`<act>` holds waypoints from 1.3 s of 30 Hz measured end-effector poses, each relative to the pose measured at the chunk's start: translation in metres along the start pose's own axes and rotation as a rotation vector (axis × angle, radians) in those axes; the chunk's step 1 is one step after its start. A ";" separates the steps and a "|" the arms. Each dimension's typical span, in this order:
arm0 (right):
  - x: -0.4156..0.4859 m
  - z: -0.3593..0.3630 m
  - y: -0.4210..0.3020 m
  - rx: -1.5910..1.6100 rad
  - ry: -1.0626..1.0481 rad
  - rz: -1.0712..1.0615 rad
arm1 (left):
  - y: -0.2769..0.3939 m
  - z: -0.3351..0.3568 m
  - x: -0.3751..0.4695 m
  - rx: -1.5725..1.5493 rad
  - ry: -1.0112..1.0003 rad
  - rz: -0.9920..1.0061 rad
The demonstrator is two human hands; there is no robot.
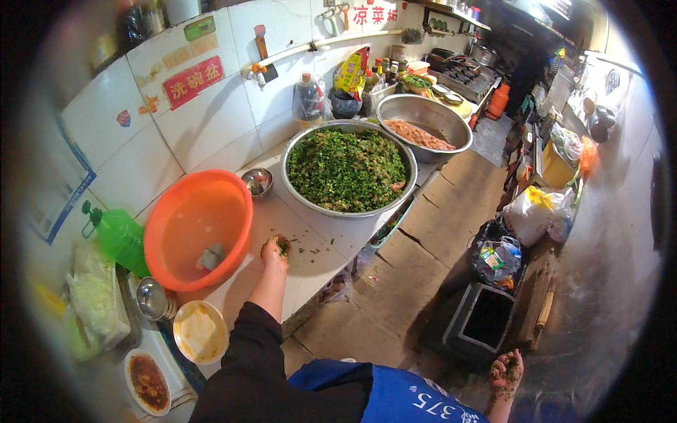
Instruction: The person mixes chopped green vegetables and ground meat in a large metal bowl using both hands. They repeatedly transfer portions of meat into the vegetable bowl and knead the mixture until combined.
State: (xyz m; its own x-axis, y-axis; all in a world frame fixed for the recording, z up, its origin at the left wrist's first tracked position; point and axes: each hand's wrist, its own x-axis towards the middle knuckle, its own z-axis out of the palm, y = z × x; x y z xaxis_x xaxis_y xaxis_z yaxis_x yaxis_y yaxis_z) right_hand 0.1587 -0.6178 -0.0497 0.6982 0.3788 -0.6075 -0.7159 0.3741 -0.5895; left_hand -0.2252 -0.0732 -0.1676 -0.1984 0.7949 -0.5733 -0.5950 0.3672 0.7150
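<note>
On the pale tiled counter, my left hand [276,251] rests near scattered green bits, its fingers curled and smeared with chopped greens; whether it grips some cannot be told. Beyond it sits a large steel bowl [346,169] heaped with finely chopped greens mixed with some meat. My right hand [506,371] hangs over the floor side at the lower right, fingers bent and coated with meat and green bits. Raw minced meat [418,135] lies in a second steel bowl [441,113] farther back. Left of my left hand stands an orange plastic basin [240,227] holding cloudy water and a pale cloth-like item.
A small steel bowl [257,181] sits against the wall. Used dishes, including a stained plate [201,332], stand at the lower left beside a green plastic jug [124,238]. Bottles and a gas stove [465,79] are farther back. A grey bin [478,317] and bags line the floor's right side.
</note>
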 end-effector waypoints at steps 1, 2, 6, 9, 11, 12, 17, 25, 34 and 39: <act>-0.001 -0.005 -0.001 -0.006 0.019 -0.015 | -0.002 0.003 0.003 -0.004 -0.003 -0.008; -0.003 -0.010 -0.004 0.048 -0.005 0.041 | -0.005 0.005 0.007 -0.008 -0.006 -0.016; -0.005 -0.033 -0.010 0.059 0.018 0.043 | -0.016 0.009 0.020 -0.025 -0.032 -0.044; -0.003 -0.045 -0.011 0.050 0.024 0.030 | -0.027 0.009 0.019 0.034 -0.078 -0.153; -0.002 -0.046 -0.008 0.053 -0.013 0.024 | -0.038 0.011 0.005 0.072 -0.071 -0.160; -0.002 -0.045 -0.007 0.053 -0.033 0.022 | -0.044 0.014 -0.004 0.089 -0.061 -0.161; -0.005 -0.024 0.000 0.057 0.024 0.032 | -0.053 0.031 -0.052 0.097 0.005 -0.194; -0.013 -0.015 0.000 0.033 0.015 0.060 | -0.008 0.043 -0.011 -0.105 -0.144 -0.066; -0.020 -0.031 -0.002 0.111 -0.056 0.065 | -0.060 0.059 0.051 0.101 -0.007 -0.132; -0.024 -0.024 0.003 0.045 0.114 0.004 | -0.085 0.051 0.023 0.259 -0.349 -0.241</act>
State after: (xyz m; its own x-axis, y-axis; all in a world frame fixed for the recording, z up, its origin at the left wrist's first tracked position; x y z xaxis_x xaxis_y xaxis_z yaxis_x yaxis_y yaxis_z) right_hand 0.1398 -0.6463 -0.0493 0.6886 0.2825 -0.6678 -0.7159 0.4112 -0.5642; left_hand -0.1396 -0.0612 -0.2215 0.2205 0.7705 -0.5980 -0.3696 0.6334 0.6798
